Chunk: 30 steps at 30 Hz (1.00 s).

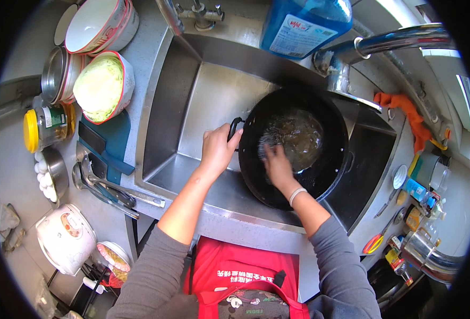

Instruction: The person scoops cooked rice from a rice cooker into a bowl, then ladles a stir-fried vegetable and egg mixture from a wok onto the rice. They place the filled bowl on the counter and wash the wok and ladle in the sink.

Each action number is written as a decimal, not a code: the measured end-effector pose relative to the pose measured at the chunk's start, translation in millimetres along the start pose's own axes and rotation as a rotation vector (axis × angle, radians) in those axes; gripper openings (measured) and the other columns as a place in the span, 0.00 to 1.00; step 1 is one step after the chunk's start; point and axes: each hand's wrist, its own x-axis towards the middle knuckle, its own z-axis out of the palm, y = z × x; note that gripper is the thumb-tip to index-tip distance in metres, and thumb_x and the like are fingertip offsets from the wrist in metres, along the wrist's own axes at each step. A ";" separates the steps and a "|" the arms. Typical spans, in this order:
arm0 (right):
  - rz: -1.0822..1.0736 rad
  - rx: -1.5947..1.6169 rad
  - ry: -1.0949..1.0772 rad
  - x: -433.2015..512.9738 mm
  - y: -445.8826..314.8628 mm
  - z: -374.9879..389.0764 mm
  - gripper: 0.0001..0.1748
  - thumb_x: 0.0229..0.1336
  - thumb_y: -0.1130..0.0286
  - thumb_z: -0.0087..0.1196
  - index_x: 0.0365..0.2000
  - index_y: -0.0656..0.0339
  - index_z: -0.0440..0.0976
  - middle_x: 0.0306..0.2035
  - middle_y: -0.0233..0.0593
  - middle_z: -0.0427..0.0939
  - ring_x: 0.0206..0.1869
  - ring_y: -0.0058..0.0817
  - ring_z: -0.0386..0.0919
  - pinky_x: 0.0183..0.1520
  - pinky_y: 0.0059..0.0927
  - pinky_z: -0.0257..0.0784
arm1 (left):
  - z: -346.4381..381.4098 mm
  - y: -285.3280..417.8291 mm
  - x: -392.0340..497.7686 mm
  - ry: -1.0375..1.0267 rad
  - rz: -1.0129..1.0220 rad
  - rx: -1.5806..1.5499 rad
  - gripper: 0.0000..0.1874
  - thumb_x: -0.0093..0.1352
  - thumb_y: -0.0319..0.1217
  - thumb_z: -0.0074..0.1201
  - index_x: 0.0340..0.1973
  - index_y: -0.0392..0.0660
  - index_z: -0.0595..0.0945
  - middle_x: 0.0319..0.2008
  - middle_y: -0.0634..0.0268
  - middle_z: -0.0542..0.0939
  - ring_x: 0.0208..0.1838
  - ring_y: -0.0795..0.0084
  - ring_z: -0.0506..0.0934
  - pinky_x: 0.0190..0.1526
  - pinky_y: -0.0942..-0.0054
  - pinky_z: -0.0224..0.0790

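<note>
A black two-handled wok [254, 175] rests in the stainless steel sink [223, 95], with murky water [300, 139] pooled in its bottom. My left hand [218, 145] grips the wok's looped side handle [233, 129]. Inside the wok, my right hand [276, 165] presses a grey wire scouring pad [267, 141] against the left part of the inner wall. That hand is blurred and partly covers the pad. The second handle [350, 161] sticks out on the wok's far right side, free of any hand.
A faucet [203, 16] and a large blue detergent bottle [304, 30] stand behind the sink. On the left are a bowl of shredded vegetable [99, 87], a cleaver [93, 137] and ladles [99, 181]. Scissors [373, 243] and an orange cloth [408, 111] lie to the right.
</note>
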 end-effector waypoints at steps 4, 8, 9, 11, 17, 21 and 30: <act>0.217 0.158 0.269 44.2 -6.6 -22.9 0.24 0.67 0.70 0.53 0.60 0.68 0.70 0.53 0.65 0.72 0.53 0.61 0.75 0.57 0.49 0.71 | 2.9 0.1 -1.7 0.020 -0.038 0.008 0.20 0.71 0.38 0.60 0.25 0.34 0.75 0.19 0.45 0.76 0.24 0.42 0.75 0.29 0.55 0.66; 0.195 0.440 0.454 81.8 -78.5 -11.8 0.21 0.68 0.71 0.51 0.57 0.74 0.70 0.51 0.67 0.73 0.55 0.62 0.71 0.60 0.46 0.67 | 4.7 5.1 -2.7 0.060 -0.003 0.007 0.20 0.71 0.38 0.59 0.26 0.34 0.75 0.19 0.45 0.75 0.23 0.43 0.74 0.28 0.56 0.65; 0.052 0.380 0.366 67.7 -70.7 -6.0 0.20 0.67 0.72 0.51 0.55 0.75 0.70 0.49 0.68 0.72 0.53 0.63 0.71 0.59 0.47 0.68 | 3.5 5.3 -3.4 0.065 0.005 0.005 0.20 0.72 0.38 0.59 0.26 0.34 0.75 0.19 0.45 0.75 0.23 0.44 0.74 0.28 0.56 0.65; 0.003 0.249 0.064 7.1 -26.0 22.5 0.21 0.64 0.74 0.53 0.56 0.71 0.71 0.48 0.65 0.71 0.53 0.61 0.72 0.58 0.49 0.70 | 1.1 4.8 0.4 0.040 0.003 0.002 0.20 0.72 0.37 0.59 0.26 0.34 0.75 0.19 0.45 0.75 0.23 0.44 0.73 0.28 0.56 0.65; 0.234 0.064 -0.009 0.0 -6.9 -24.9 0.21 0.67 0.70 0.50 0.57 0.70 0.72 0.51 0.66 0.72 0.51 0.62 0.75 0.55 0.51 0.73 | 2.3 2.2 -1.7 0.062 -0.019 -0.029 0.19 0.72 0.37 0.59 0.25 0.34 0.74 0.19 0.46 0.74 0.23 0.44 0.73 0.28 0.56 0.64; -0.061 0.376 0.157 29.9 -67.0 -5.0 0.21 0.68 0.71 0.50 0.57 0.73 0.68 0.54 0.66 0.69 0.53 0.63 0.71 0.58 0.49 0.69 | 4.3 3.7 -2.5 0.075 0.028 -0.024 0.19 0.72 0.36 0.59 0.25 0.34 0.74 0.19 0.46 0.74 0.23 0.44 0.73 0.28 0.56 0.64; -0.127 -0.041 0.012 -24.9 -16.0 -32.6 0.25 0.63 0.76 0.52 0.60 0.69 0.68 0.52 0.57 0.72 0.47 0.56 0.78 0.49 0.48 0.77 | -1.5 2.4 -5.0 -0.050 -0.106 0.025 0.18 0.73 0.39 0.57 0.26 0.38 0.74 0.24 0.48 0.79 0.30 0.41 0.76 0.42 0.53 0.65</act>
